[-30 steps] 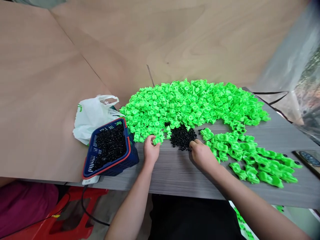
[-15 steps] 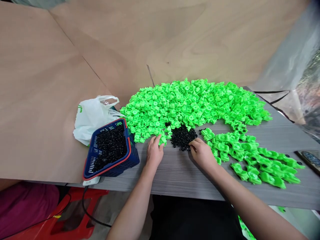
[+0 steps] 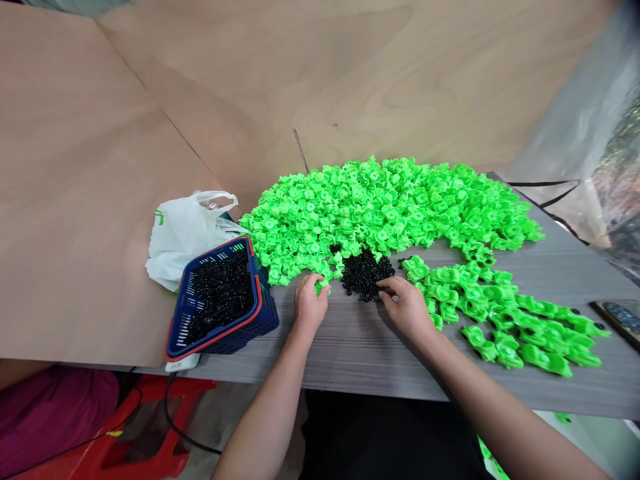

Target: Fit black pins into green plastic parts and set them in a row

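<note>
My left hand (image 3: 309,303) is closed on a bright green plastic piece (image 3: 321,285) at the front edge of a large heap of green pieces (image 3: 390,207). A small pile of black parts (image 3: 367,275) lies on the grey table between my hands. My right hand (image 3: 404,305) is at the right edge of that pile, its thumb and fingers pinched together; what they hold, if anything, is too small to make out. Right of it lie rows of green pieces (image 3: 505,317), some with black parts on them.
A blue basket (image 3: 265,313) with a red rim holds many black parts on the left. Behind it sits a white plastic bag (image 3: 183,230). A dark device (image 3: 620,317) lies at the right edge. A person's magenta clothing (image 3: 60,413) and a red stool (image 3: 150,460) are at lower left.
My left hand has closed its fingers around the green piece and drawn it slightly towards me. My right hand has barely shifted beside the black pile.
</note>
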### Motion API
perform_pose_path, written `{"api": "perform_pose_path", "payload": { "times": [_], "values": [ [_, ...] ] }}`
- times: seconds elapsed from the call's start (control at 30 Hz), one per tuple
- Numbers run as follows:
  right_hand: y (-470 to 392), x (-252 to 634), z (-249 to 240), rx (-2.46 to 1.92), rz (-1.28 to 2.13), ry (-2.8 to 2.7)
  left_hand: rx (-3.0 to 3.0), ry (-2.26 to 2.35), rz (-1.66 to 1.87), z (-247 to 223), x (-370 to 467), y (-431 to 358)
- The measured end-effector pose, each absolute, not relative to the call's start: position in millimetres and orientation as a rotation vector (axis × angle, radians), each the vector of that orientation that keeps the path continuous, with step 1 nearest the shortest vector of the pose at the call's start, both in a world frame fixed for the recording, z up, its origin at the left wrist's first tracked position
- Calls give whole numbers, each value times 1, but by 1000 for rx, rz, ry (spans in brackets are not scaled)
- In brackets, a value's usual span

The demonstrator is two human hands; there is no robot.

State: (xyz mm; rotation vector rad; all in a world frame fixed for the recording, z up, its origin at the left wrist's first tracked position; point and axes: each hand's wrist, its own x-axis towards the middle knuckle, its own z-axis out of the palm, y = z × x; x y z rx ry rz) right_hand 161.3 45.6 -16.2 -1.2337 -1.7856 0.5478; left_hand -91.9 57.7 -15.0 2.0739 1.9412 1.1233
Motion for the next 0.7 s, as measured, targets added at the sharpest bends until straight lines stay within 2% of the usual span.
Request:
{"api": "perform_pose_path", "payload": {
  "times": [0.17, 0.33, 0.5, 0.7],
  "values": [
    [45, 159, -17, -1226, 581, -1744, 2024, 1937, 1304, -13, -92, 58],
    [43, 157, -14, -1209, 596, -1715, 2081, 1840, 1247, -14, -93, 58],
    [40, 151, -11, -1198, 642, -1714, 1818, 1731, 1393, -18, -91, 57],
    [32, 115, 5, -1141, 590, -2140, 1473, 1490, 1439, -17, -86, 58]
  ]
}}
